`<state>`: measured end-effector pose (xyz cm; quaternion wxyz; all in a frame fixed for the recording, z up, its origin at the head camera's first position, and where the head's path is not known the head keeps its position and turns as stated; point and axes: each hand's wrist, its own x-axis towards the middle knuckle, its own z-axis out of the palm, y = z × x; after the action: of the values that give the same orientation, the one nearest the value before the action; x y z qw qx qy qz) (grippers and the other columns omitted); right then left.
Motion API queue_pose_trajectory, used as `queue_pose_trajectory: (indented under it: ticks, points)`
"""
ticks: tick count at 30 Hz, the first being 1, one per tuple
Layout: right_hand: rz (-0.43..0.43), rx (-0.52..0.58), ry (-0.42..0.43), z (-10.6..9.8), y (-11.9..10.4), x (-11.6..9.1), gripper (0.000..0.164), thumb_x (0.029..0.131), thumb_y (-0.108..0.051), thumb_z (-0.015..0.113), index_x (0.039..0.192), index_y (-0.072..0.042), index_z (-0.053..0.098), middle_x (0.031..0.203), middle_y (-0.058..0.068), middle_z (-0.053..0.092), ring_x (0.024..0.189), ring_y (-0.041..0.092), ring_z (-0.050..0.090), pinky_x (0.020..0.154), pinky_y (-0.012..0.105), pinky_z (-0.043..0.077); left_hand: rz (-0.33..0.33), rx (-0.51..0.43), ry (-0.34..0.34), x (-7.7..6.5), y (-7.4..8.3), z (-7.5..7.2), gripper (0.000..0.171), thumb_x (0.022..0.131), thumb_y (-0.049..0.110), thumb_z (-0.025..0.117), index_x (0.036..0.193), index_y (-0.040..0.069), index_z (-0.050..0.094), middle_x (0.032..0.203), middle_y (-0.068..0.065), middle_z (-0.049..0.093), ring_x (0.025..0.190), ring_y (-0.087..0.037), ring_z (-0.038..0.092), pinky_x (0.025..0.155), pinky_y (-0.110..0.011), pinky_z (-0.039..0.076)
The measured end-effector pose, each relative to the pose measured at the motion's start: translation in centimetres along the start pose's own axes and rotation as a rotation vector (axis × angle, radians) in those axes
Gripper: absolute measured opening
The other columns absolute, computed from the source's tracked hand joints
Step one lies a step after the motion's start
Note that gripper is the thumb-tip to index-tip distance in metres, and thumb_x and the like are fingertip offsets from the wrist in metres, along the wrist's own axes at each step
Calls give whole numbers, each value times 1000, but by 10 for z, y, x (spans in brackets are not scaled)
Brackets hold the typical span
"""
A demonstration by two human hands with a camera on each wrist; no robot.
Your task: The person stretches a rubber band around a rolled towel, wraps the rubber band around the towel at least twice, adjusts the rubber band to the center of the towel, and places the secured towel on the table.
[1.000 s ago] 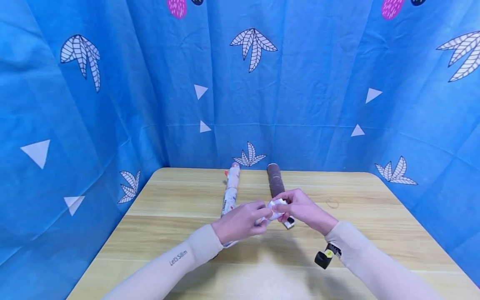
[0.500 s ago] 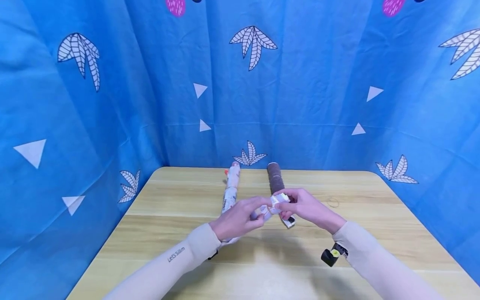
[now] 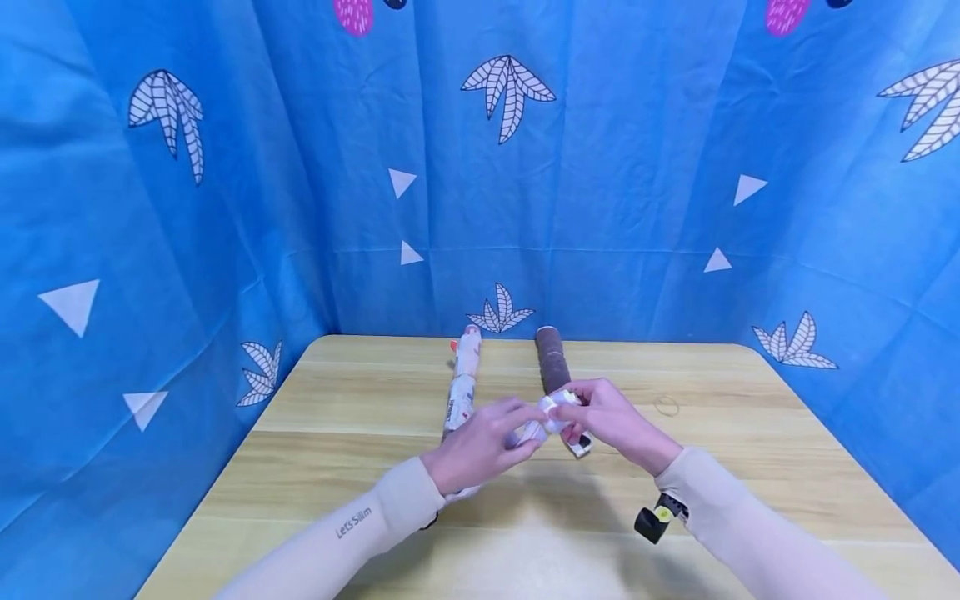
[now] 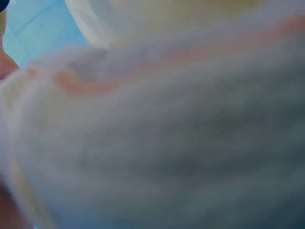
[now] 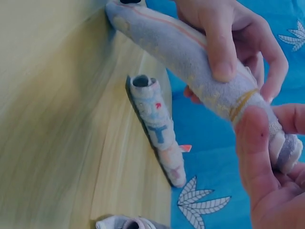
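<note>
A thin, pale towel rolled into a tube (image 5: 186,57) is held in the air between both hands. It fills most of the left wrist view, blurred. My left hand (image 3: 483,446) grips it along its length, thumb laid on top in the right wrist view. At its other end, my right hand (image 3: 611,421) pinches the roll, with the thumb beside a yellowish rubber band (image 5: 243,102) wound around it. Folded layers show at that end. The head view hides much of the roll behind the fingers.
On the wooden table (image 3: 337,392) lie a pale patterned roll (image 3: 467,358) with an orange tag, and a brown roll (image 3: 552,358) partly behind the right hand. A loose rubber band (image 3: 666,406) lies at right. A blue curtain (image 3: 600,167) stands behind.
The left fingers have shifted slightly against the roll, moving nearer the right fingers since half a second ago. Both hands stay in about the same place. The rolls on the table have not moved.
</note>
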<state>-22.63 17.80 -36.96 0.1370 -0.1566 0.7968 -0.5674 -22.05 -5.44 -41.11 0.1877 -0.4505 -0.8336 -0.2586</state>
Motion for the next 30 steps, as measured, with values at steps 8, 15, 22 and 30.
queue_pose_trajectory:
  ticks: [8, 15, 22, 30]
  points:
    - [-1, 10, 48, 5, 4, 2, 26, 91, -9, 67, 110, 9, 66, 88, 13, 71, 64, 17, 64, 61, 30, 57, 69, 158, -23, 1, 1, 0, 30, 93, 20, 72, 120, 20, 61, 103, 2, 63, 72, -3, 60, 66, -5, 46]
    - [8, 1, 67, 9, 7, 7, 21, 91, -9, 65, 106, 6, 66, 83, 11, 70, 60, 16, 62, 57, 28, 55, 66, 208, -76, 3, -4, 3, 14, 93, 19, 69, 104, 19, 61, 94, 4, 55, 72, -2, 50, 61, -4, 39]
    - [-8, 19, 69, 10, 6, 8, 26, 90, -8, 65, 110, 10, 64, 84, 13, 70, 60, 15, 61, 57, 27, 54, 99, 225, -53, -3, -12, 4, 8, 94, 20, 68, 94, 19, 60, 96, 4, 55, 74, -3, 53, 66, -4, 44]
    - [-18, 31, 88, 4, 7, 4, 25, 93, -9, 63, 109, 9, 65, 80, 11, 70, 60, 14, 61, 57, 27, 54, 10, 96, -64, -5, -15, 4, 19, 94, 26, 69, 106, 20, 55, 104, 5, 58, 76, -3, 56, 67, -9, 48]
